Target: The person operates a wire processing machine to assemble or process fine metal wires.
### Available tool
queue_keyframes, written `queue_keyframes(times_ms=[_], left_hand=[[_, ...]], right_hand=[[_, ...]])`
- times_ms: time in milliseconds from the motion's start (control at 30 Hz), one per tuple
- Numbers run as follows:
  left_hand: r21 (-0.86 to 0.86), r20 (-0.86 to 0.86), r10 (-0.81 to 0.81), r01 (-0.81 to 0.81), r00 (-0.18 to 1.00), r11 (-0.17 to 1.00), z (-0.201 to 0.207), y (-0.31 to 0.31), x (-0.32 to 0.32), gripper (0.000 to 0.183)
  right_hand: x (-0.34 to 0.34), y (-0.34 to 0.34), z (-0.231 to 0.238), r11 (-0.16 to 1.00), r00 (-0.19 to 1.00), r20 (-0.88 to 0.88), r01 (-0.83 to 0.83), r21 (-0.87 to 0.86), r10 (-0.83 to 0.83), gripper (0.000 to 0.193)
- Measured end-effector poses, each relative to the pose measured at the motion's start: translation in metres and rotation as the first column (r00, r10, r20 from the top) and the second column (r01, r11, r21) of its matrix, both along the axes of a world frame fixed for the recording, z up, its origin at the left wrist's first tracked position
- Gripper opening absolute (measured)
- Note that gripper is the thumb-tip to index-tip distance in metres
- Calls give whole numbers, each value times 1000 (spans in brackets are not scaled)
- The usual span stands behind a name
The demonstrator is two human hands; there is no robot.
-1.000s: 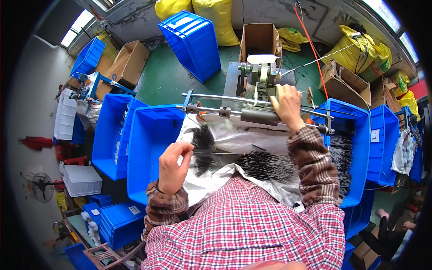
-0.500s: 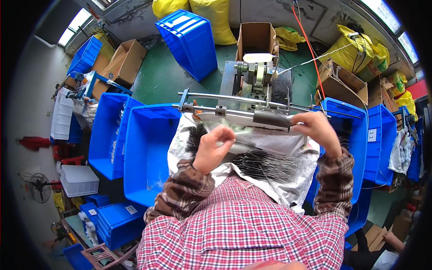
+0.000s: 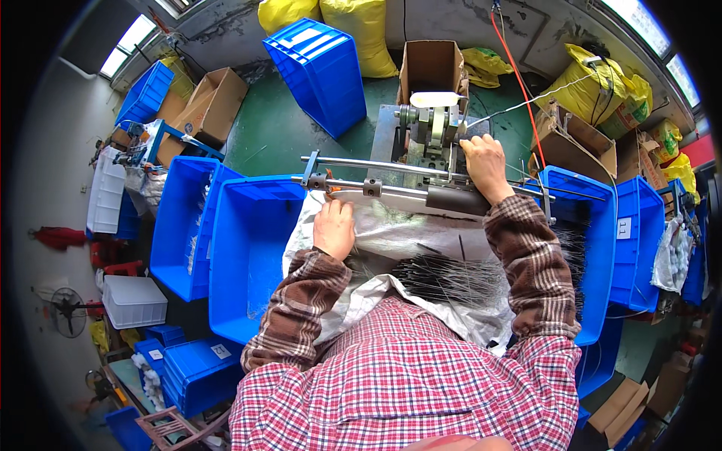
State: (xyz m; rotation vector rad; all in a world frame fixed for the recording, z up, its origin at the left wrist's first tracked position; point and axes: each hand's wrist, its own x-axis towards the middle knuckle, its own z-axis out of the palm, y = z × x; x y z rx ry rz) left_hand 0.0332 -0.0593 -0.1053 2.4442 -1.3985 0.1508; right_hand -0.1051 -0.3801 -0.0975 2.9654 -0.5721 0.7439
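My left hand (image 3: 335,228) is at the left end of a metal rod frame (image 3: 376,166), its fingers drawn together near a small orange piece; what they grip is hidden. My right hand (image 3: 487,165) reaches over the rods to the right side of a small machine (image 3: 436,124) with a pale wheel. Its fingers are closed near the wheel, and I cannot make out what is in them. Below the rods, a white sheet (image 3: 421,225) covers my lap. On it lies a bundle of thin dark wires (image 3: 444,279), with a few short dark pieces loose above it.
Blue bins stand to the left (image 3: 244,301) and right (image 3: 598,301) of my lap; the right one holds thin wires. A tall blue bin (image 3: 323,83), a cardboard box (image 3: 432,56) and yellow sacks (image 3: 361,37) stand ahead. A red hose (image 3: 523,86) hangs at the right.
My right hand has moved forward and left, from the dark cylinder to the machine. My left hand has shifted left and up toward the rod end. A person's hand at lower right is gone.
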Motion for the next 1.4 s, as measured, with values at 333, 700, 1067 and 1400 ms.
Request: queue_keyframes(times_ms=[333,700,1067,1400], left_hand=[[109,-8,34,-33,999,993,-3,17,9,23],[16,-39,-36,37,999,999,28,30,5,4],[-106,-410,-24,-21,912,994,97,56,-6,9],[-194,-523,8,-128,852,973,137,76,-15,9]], right_hand=[[3,-1,-2,1000,999,33,1,-20,-1,17],[3,-6,-4,999,999,30,-45,-13,45,18],[2,-3,0,998,998,31,-59,5,59,19],[0,-12,-3,994,993,-38,-108,31,109,23]])
